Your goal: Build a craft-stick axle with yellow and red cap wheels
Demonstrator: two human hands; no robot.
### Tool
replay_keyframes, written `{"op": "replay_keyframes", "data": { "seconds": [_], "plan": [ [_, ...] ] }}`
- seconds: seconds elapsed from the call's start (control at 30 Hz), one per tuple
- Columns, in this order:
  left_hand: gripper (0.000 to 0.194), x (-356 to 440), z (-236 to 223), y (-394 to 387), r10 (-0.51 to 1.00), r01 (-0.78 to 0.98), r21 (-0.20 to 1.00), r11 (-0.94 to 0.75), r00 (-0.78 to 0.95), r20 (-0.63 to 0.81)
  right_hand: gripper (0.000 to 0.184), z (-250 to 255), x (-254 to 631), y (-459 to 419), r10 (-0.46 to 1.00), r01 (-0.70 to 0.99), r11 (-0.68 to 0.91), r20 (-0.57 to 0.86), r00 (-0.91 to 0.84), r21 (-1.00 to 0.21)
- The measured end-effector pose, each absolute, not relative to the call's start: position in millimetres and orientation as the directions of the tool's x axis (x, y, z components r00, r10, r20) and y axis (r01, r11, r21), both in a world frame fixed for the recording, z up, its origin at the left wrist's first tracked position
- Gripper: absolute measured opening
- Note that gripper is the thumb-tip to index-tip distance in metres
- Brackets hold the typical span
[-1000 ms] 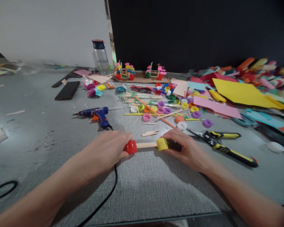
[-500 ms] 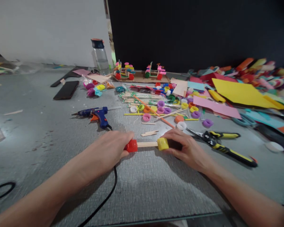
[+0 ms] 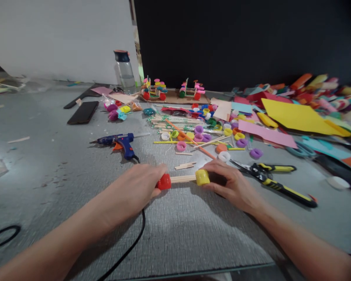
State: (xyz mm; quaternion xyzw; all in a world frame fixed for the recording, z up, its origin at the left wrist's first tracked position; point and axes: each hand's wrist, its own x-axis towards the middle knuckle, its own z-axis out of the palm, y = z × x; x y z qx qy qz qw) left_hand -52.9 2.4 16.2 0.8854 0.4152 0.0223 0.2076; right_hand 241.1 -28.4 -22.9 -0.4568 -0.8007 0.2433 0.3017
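Between my two hands lies a small piece made of wooden sticks [image 3: 183,179] with bottle caps at its ends. My left hand [image 3: 140,180] is closed around the red bottle cap [image 3: 164,182] on the left end. On the right end, the fingers of my right hand [image 3: 228,180] grip the yellow bottle cap [image 3: 202,177]. The sticks run level from cap to cap, just above or on the table; I cannot tell which. A few short cut sticks [image 3: 185,166] lie just beyond them.
A blue glue gun [image 3: 124,143] lies beyond my left hand, its black cable [image 3: 136,234] passing under my wrist. Yellow-black pruning shears [image 3: 269,179] lie right of my right hand. Loose caps, wrapped sticks, coloured paper [image 3: 304,117], a phone [image 3: 82,112] and a water bottle [image 3: 125,72] spread behind.
Both hands keep their hold on the caps. The piece has shifted very slightly to the right in view, and the left cap appears turned a little.
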Motion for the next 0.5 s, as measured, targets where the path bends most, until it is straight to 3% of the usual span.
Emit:
{"op": "replay_keyframes", "data": {
  "seconds": [0.5],
  "plan": [
    [0.012, -43, 24, -1, 0.750, 0.771, 0.293, -0.566, 0.629, -0.206, 0.019, -26, 241, -29, 0.919, 0.642, 0.379, 0.187, -0.348, -0.666]
  ]
}}
